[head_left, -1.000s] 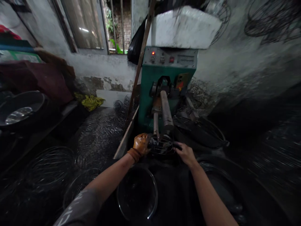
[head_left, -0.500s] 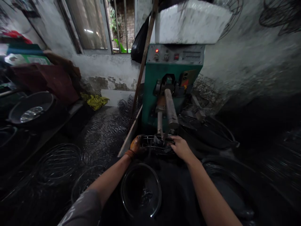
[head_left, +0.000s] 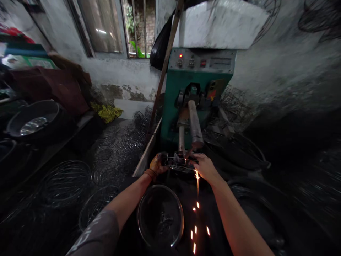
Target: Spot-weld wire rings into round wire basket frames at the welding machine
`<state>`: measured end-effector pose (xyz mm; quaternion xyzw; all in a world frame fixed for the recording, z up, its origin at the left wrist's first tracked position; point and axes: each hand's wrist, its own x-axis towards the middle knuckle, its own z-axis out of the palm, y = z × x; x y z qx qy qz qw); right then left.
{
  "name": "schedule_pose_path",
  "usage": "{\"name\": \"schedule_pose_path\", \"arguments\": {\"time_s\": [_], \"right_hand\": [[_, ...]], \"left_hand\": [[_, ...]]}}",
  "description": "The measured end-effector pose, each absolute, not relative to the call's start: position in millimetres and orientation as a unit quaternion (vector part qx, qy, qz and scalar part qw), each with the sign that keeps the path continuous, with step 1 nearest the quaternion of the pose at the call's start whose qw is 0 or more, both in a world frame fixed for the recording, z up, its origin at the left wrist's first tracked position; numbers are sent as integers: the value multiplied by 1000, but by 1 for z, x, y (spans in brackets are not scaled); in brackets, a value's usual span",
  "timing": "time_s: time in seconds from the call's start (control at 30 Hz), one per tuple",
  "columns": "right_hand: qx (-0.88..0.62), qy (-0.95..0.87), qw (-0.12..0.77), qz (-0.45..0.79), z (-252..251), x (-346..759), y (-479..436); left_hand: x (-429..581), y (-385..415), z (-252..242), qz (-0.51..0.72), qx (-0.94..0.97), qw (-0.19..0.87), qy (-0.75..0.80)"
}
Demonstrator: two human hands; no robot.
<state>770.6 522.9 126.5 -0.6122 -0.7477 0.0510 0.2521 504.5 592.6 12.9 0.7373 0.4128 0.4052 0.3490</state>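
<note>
Hands grip one small wire frame [head_left: 178,161] under the green welder's [head_left: 197,80] electrode arm: gloved left hand [head_left: 156,165] and bare right hand [head_left: 204,166] both closed on it. Sparks [head_left: 197,204] fall; sleeve lettering unreadable.

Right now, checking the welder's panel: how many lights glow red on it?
1: a small red light at the left of the grey control panel. The red square further right looks like an unlit button.

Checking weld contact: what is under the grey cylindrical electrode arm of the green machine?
Under the grey cylindrical electrode arm, a small wire basket sits gripped by the gloved left hand and bare right hand. Orange sparks fall. The contact point itself is hidden.
</note>
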Motion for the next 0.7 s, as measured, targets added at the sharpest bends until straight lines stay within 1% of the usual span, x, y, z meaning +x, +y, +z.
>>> {"name": "schedule_pose_path", "arguments": {"time_s": [0.1,0.23,0.27,0.37,0.5,0.7], "right_hand": [[-614,-739,273,48,125,776,515],[-617,-727,295,62,121,786,510],[-618,-726,295,68,121,787,510],[-625,-718,296,81,119,789,514],[-625,-715,303,82,118,788,518],[-620,-717,309,75,118,785,515]], "left_hand": [[500,588,25,398,759,310,410],[493,584,54,346,831,215,379],[493,583,60,334,840,205,376],[495,584,70,316,834,231,390],[498,585,68,316,823,258,395],[496,591,62,310,832,247,389]]}}
